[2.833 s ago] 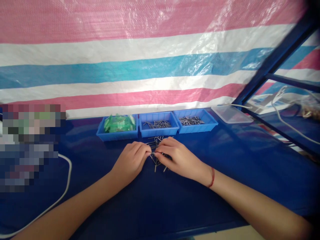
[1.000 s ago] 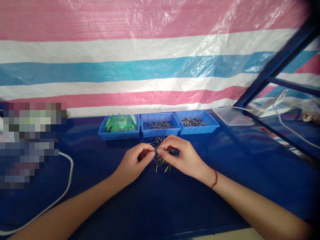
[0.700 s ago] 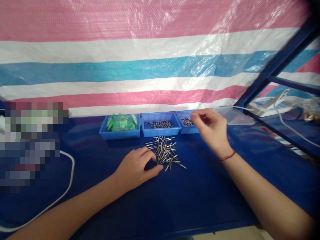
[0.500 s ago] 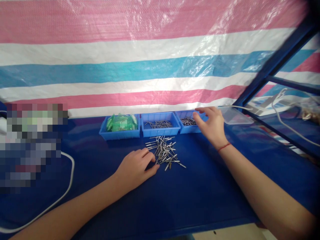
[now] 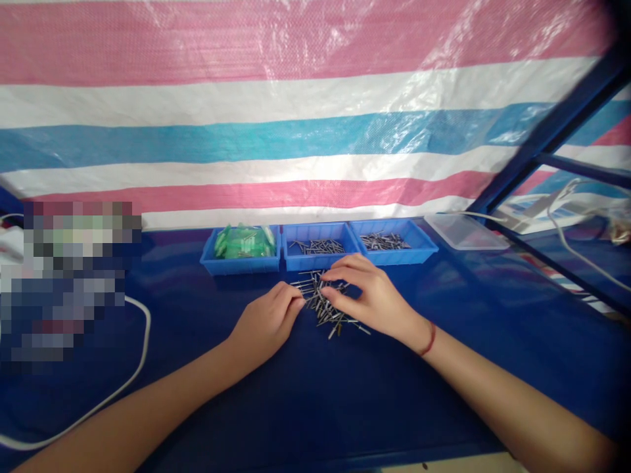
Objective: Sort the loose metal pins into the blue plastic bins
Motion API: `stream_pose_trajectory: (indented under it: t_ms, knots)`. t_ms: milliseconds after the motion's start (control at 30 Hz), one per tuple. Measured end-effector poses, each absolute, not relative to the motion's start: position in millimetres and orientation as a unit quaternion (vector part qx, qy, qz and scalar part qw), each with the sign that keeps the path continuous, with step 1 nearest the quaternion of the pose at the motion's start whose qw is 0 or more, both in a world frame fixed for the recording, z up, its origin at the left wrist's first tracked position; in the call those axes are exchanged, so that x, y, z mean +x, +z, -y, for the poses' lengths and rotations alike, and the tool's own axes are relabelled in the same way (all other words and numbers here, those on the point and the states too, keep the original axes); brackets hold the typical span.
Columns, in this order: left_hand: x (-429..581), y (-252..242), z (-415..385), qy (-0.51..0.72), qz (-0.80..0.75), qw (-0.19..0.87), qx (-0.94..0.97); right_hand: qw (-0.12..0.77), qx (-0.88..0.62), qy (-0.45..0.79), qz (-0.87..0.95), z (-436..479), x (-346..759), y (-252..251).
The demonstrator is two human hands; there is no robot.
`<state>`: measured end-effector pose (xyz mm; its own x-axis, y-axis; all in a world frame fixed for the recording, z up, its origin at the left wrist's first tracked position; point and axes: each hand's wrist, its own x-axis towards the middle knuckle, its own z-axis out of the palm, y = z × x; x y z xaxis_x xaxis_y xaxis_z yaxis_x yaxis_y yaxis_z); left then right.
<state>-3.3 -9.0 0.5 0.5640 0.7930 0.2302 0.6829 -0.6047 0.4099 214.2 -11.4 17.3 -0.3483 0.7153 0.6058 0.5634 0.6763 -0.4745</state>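
Left hand (image 5: 269, 318) pinches a thin metal rivet (image 5: 310, 299) at the edge of a loose pile (image 5: 329, 307)

In the head view, the only one, two bare hands work over a dark blue table (image 5: 315, 394). The left hand's thumb and index finger are closed together at the tips on the rivet, which pokes out toward the right; much of it is covered by the fingers. The right hand (image 5: 372, 295) is partly open, thumb and fingers curved with a gap between their tips, over the right part of the pile; whether anything touches its fingertips I cannot tell. A red cord (image 5: 430, 338) circles the right wrist.

The pile lies directly on the table, its rivets crossing at many angles, a few sticking out on the near side. Just beyond it, three blue trays stand in a row from left to right. The left tray (image 5: 241, 267) holds green packets (image 5: 244, 242); the middle tray (image 5: 320, 263) and the right tray (image 5: 409, 256) each hold more small metal pieces.

To the right of the trays lies a clear plastic lid (image 5: 458, 232), near a slanting blue frame (image 5: 522, 157). A white cable (image 5: 148, 328) curves along the left side, beside an area that is pixelated. A sheet striped in pink, white and blue (image 5: 296, 138) hangs across the far side.
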Motion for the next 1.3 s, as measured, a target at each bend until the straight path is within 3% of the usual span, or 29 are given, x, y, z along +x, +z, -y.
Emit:
stream_pose_trajectory:
  t_ms: [367, 800, 1300]
  knots:
    - [0, 4, 14, 0.294, -0.372, 0.277, 0.836, 0.496, -0.371, 0.302, 0.725, 26, 194, 15]
    - [4, 8, 17, 0.280, -0.353, 0.289, 0.845, 0.500, -0.380, 0.309, 0.714, 29, 189, 14]
    - [2, 3, 15, 0.359, -0.388, 0.281, 0.801, 0.484, -0.404, 0.299, 0.717, 26, 193, 11]
